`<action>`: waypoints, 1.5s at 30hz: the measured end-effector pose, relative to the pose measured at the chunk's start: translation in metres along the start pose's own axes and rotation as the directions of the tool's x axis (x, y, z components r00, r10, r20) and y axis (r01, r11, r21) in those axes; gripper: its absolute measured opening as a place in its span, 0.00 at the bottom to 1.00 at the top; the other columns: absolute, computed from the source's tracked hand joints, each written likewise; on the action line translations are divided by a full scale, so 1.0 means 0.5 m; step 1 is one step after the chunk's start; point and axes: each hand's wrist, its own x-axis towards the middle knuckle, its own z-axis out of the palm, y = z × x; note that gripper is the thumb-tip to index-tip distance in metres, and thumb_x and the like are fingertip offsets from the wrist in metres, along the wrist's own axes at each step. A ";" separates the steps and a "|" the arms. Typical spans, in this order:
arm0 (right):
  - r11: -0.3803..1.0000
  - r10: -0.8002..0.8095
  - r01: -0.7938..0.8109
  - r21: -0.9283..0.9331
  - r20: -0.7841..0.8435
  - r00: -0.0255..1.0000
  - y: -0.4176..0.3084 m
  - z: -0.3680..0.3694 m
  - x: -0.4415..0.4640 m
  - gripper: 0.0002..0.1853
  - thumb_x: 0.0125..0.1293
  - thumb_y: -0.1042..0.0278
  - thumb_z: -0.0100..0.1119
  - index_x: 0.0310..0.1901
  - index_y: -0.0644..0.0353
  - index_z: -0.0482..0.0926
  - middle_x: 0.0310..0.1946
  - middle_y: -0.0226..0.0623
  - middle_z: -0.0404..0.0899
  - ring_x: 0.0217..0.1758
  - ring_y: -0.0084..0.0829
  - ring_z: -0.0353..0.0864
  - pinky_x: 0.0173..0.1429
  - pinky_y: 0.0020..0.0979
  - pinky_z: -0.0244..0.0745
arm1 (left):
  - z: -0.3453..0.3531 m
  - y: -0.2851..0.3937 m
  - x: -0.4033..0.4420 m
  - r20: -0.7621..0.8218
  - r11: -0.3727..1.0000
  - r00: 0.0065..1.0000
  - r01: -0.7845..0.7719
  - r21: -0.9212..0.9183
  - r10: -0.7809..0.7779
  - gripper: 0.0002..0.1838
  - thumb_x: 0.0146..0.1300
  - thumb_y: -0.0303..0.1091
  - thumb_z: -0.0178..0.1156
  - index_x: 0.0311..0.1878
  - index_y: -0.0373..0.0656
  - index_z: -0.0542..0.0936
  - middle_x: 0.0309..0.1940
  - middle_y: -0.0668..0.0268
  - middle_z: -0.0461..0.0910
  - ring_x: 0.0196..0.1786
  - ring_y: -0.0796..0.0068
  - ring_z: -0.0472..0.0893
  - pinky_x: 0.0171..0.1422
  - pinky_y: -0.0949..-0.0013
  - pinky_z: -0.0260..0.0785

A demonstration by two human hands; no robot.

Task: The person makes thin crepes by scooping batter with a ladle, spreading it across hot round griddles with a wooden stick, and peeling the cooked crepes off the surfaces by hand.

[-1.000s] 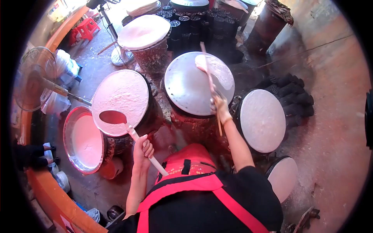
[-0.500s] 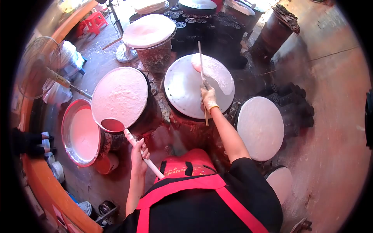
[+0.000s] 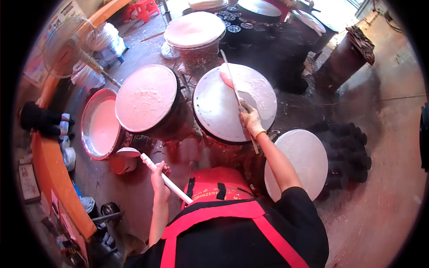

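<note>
"A thin wooden stick (image 3: 230,76) is gripped in the closed fingers of the pale-gloved right hand (image 3: 251,119), slanted over the round grey metal griddle (image 3: 212,105), perhaps for reach!"

"And the long white-handled ladle (image 3: 149,163)?"

"It's wrapped by the left hand's (image 3: 160,176) fingers, bowl near the round red-rimmed basin (image 3: 83,127), presumably clear of the stick. Its contents can't be made out."

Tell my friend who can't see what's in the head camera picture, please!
A person reaches over a round plate partly covered in pale paste, with a stick in the gloved right hand and a ladle in the left hand. To the left stand another paste-covered plate and a tub of pale liquid.
</note>
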 end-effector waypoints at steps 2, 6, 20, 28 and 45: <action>0.995 0.013 -0.004 -0.100 0.096 0.995 -0.052 -0.001 -0.030 0.20 0.65 0.64 0.56 0.57 0.61 0.75 0.34 0.31 0.81 0.26 0.17 0.71 0.32 0.23 0.68 | -0.016 -0.021 0.002 0.041 1.000 0.999 0.005 0.015 -0.005 0.07 0.61 0.34 0.59 0.29 0.46 0.74 0.27 0.70 0.75 0.33 0.79 0.75 0.43 0.74 0.68; 0.998 0.023 -0.003 -0.061 0.321 0.947 -0.077 -0.106 -0.095 0.19 0.64 0.60 0.59 0.55 0.56 0.78 0.24 0.27 0.77 0.22 0.17 0.70 0.27 0.23 0.67 | -0.019 -0.015 -0.014 0.012 1.000 1.000 0.001 0.003 -0.001 0.06 0.61 0.36 0.59 0.31 0.47 0.75 0.37 0.69 0.78 0.38 0.79 0.75 0.45 0.74 0.69; 0.994 0.066 -0.017 -0.103 0.490 0.869 -0.027 -0.220 -0.039 0.20 0.65 0.59 0.58 0.57 0.55 0.77 0.25 0.27 0.78 0.17 0.17 0.68 0.21 0.20 0.64 | 0.021 0.009 -0.066 -0.025 0.980 0.987 -0.156 0.125 0.160 0.07 0.65 0.35 0.58 0.37 0.40 0.77 0.31 0.69 0.77 0.35 0.80 0.75 0.47 0.75 0.68; 0.988 0.127 -0.155 0.019 0.478 0.869 -0.010 -0.158 -0.069 0.18 0.68 0.65 0.54 0.59 0.52 0.74 0.18 0.23 0.70 0.13 0.16 0.60 0.16 0.21 0.53 | 0.046 0.026 -0.084 0.039 0.982 0.994 -0.103 0.156 0.098 0.07 0.65 0.37 0.58 0.37 0.44 0.76 0.32 0.73 0.76 0.37 0.82 0.74 0.48 0.76 0.64; 0.880 0.274 -0.266 0.394 0.037 0.961 0.137 0.020 -0.581 0.20 0.67 0.62 0.53 0.61 0.53 0.73 0.19 0.21 0.67 0.13 0.14 0.56 0.15 0.20 0.50 | -0.032 0.120 0.158 0.510 0.896 0.854 -0.142 0.422 -0.105 0.10 0.64 0.39 0.61 0.34 0.42 0.78 0.27 0.75 0.69 0.32 0.85 0.65 0.39 0.78 0.56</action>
